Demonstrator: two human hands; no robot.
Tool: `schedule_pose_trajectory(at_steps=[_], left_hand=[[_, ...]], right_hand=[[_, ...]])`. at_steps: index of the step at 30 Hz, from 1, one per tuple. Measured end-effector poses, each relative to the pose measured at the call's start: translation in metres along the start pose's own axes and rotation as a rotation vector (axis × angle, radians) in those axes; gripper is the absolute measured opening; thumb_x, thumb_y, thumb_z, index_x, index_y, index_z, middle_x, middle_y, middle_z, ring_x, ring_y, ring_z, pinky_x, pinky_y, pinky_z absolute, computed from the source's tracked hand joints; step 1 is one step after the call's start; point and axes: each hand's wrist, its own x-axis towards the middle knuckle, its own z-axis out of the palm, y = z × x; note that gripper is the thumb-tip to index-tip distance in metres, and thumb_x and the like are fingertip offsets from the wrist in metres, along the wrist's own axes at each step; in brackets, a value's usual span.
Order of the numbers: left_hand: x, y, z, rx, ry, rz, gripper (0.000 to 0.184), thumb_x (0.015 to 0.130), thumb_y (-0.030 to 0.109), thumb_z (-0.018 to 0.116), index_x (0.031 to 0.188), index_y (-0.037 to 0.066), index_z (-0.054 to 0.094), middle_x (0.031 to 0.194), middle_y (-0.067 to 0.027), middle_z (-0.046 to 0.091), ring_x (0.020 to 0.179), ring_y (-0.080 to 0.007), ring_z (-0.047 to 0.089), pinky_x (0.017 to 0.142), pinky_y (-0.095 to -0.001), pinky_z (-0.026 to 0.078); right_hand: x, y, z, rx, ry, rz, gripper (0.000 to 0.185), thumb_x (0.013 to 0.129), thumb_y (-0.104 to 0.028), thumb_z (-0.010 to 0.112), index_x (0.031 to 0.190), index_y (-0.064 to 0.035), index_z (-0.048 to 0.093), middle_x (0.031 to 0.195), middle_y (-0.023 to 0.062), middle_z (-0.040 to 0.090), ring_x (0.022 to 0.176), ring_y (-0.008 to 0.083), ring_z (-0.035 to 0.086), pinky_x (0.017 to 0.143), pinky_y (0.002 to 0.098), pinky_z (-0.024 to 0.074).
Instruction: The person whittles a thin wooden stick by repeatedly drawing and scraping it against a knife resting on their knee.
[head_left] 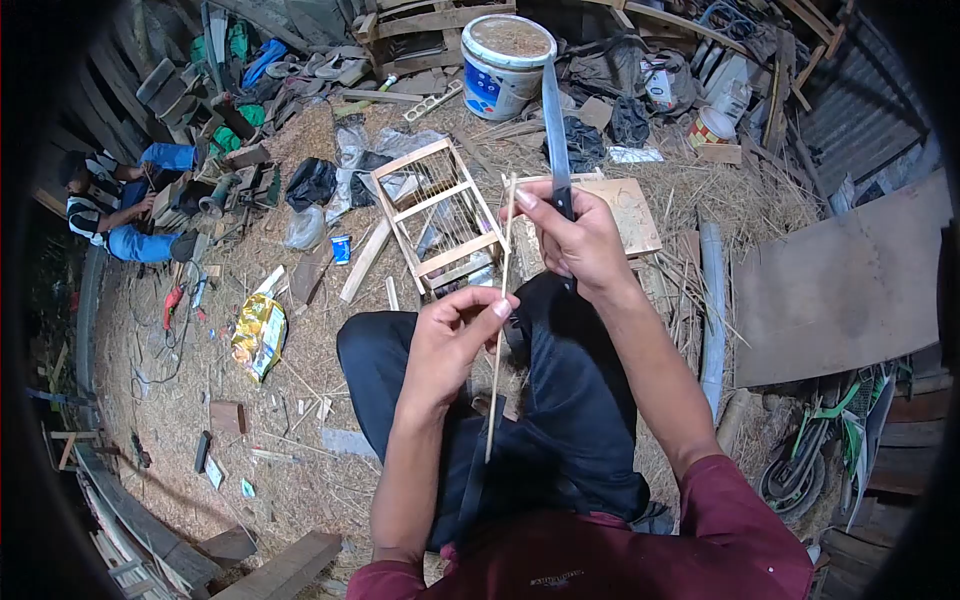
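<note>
My left hand (452, 345) pinches a thin wooden stick (495, 390) near its middle. The stick runs from between my hands down over my lap. My right hand (575, 235) is closed around the black handle of a long knife (556, 125), whose blade points up and away from me. The thumb and forefinger of that hand also touch the stick's upper end. Just beyond my hands, a wooden frame with thin bars (432, 215) stands on the ground. A pale wooden board (625, 215) lies behind my right hand.
Another person (125, 210) sits at the far left among wood pieces. A white and blue bucket (505, 70) stands at the back. A gold packet (259, 335) lies left of my knees. A large flat sheet (840, 285) and a green motorbike (825, 430) are at the right.
</note>
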Motion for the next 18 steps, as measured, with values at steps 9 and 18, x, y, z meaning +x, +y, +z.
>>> schedule_pose_trajectory(at_steps=[9,18], left_hand=[[0.025,-0.003,-0.007,-0.112,0.158,0.106,0.018,0.089,0.013,0.069,0.100,-0.001,0.070,0.081,-0.0019,0.066,0.062,-0.0051,0.051,0.057,-0.0208,0.039],[0.038,0.006,-0.012,-0.153,0.240,0.116,0.024,0.088,0.017,0.072,0.103,-0.002,0.071,0.079,0.0002,0.064,0.060,-0.0033,0.047,0.056,-0.0203,0.038]], right_hand=[[-0.052,0.019,-0.012,-0.073,0.007,0.210,0.023,0.094,-0.020,0.065,0.104,0.0007,0.065,0.093,0.0065,0.070,0.048,0.0008,0.048,0.041,0.0176,0.0373],[-0.080,0.048,0.017,-0.319,0.056,0.122,0.020,0.086,-0.012,0.074,0.099,0.0007,0.066,0.091,0.0030,0.067,0.083,0.0057,0.061,0.070,0.0205,0.0501]])
